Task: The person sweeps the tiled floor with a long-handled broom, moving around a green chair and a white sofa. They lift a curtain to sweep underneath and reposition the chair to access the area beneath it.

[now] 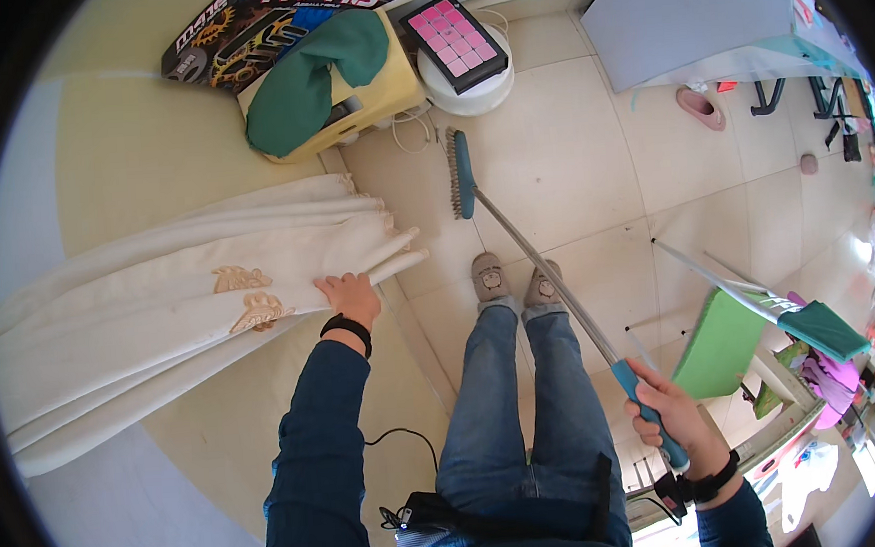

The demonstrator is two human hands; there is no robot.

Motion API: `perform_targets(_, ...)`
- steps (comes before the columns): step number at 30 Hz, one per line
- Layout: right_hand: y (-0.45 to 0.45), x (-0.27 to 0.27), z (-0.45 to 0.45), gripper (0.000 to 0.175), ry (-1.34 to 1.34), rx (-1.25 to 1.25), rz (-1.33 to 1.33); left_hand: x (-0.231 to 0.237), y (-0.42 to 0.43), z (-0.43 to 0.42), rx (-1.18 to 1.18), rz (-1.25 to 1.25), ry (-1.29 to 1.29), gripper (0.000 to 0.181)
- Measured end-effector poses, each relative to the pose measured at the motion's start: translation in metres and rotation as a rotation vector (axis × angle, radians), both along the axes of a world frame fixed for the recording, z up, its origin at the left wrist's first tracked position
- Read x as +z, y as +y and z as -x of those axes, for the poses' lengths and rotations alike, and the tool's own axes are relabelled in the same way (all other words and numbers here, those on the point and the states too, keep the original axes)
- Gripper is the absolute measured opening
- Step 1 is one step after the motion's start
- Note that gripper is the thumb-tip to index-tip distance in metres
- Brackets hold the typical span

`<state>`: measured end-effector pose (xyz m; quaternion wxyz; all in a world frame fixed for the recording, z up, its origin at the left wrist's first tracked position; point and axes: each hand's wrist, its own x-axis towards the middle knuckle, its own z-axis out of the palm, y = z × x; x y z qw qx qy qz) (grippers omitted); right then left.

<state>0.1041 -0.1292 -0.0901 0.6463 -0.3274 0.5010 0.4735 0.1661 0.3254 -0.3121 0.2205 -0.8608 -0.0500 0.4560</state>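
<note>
My left hand point(354, 297) grips the edge of a cream curtain point(286, 253) with gold embroidery, near its gathered bottom hem. Its fingertips are partly hidden in the fabric. In my right hand point(669, 406) is the blue grip of a long-handled floor brush point(534, 260), held at the upper end. The metal pole slants away to a blue brush head point(463, 174) with grey bristles, beside the wall base on the tiled floor point(559, 168). My slippered feet stand just short of the brush head.
A yellow box point(374, 104) with a green cloth point(291, 87) and a printed toy box point(257, 29) sits by the wall. Nearby, a white round stool point(472, 102) bears a pink-squared box point(455, 43). A pink slipper point(700, 109) and a green folding chair point(720, 343) are to the right.
</note>
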Motion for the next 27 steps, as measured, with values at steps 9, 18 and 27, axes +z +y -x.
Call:
perform_targets(9,-0.072,-0.021,-0.01,0.05,-0.027,-0.057,0.14,-0.028,-0.025,-0.044,-0.186,0.148,-0.2,0.038)
perform_targets(18,-0.135,0.009,0.065,0.066,-0.232,0.685,0.419,-0.132,-0.157,-0.112,0.432,0.904,-0.508,0.031)
perform_targets(27,-0.118,-0.093,0.051,0.053,-0.272,1.095,0.517,-0.339,-0.163,-0.19,0.936,0.792,-0.783,0.017)
